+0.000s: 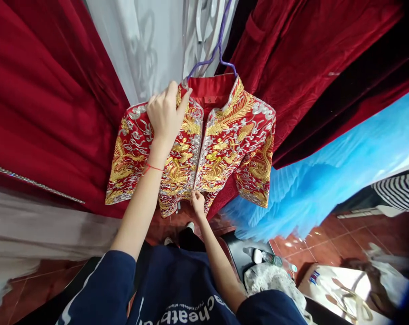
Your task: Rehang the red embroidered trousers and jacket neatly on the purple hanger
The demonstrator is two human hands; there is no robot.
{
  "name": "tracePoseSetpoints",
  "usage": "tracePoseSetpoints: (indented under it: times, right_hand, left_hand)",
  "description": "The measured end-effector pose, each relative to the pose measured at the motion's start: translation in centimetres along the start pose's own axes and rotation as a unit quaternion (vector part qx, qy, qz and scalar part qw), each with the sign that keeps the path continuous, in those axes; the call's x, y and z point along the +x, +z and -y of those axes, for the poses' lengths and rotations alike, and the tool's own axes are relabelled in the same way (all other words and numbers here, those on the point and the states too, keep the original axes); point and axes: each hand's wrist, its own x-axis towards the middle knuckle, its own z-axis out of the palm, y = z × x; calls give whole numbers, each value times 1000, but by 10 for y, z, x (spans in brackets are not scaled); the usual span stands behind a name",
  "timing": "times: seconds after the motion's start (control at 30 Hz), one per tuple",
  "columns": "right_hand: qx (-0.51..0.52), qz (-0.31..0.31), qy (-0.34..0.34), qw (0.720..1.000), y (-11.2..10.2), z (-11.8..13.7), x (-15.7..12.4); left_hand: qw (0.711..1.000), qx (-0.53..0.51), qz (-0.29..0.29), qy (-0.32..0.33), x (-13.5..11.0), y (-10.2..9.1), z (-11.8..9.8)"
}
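A short red jacket [218, 151], embroidered in gold and silver, hangs from a purple hanger [220, 47] in front of me. It has a stand-up collar, wide short sleeves and a small size tag inside the neck. My left hand [165, 113] grips the jacket at the collar and shoulder, its fingers curled over the fabric. Lower down, my right hand [198, 203] is closed in a pinch at the bottom of the front opening. The two front edges lie close together along most of their length and part near the collar. Whatever small piece sits between the right fingertips is hidden.
Dark red garments [55, 90] hang on both sides, with white cloth [150, 49] behind. To the right is a blue tulle dress [313, 180]. Below right are a black seat [240, 253], a bottle [272, 258], a white patterned cloth [275, 282] and a paper bag [336, 289].
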Motion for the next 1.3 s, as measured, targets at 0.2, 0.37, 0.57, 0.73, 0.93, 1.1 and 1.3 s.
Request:
tracePoseSetpoints:
  times: [0.2, 0.37, 0.57, 0.73, 0.93, 1.1, 1.3]
  right_hand:
    - [-59, 47, -49, 996, -22, 30, 8]
    - [-69, -51, -171, 981, -55, 119, 31]
    - [-157, -271, -365, 877, -42, 189, 53]
    - [-162, -237, -386, 877, -27, 174, 70]
    - [-148, -241, -419, 863, -42, 163, 99]
    - [-83, -196, -421, 882, -67, 127, 107]
    - [53, 279, -155, 946, -57, 25, 49]
  left_hand:
    - [994, 61, -86, 2, -52, 3, -10]
    - [989, 90, -117, -10, -119, 38, -2]
    - [986, 99, -104, -88, -138, 69, 2]
    - [978, 126, -140, -88, -142, 64, 13]
    - [959, 191, -186, -95, -159, 25, 43]
    - [936, 236, -244, -95, -173, 9, 41]
    - [887, 236, -239, -318, -226, 79, 20]
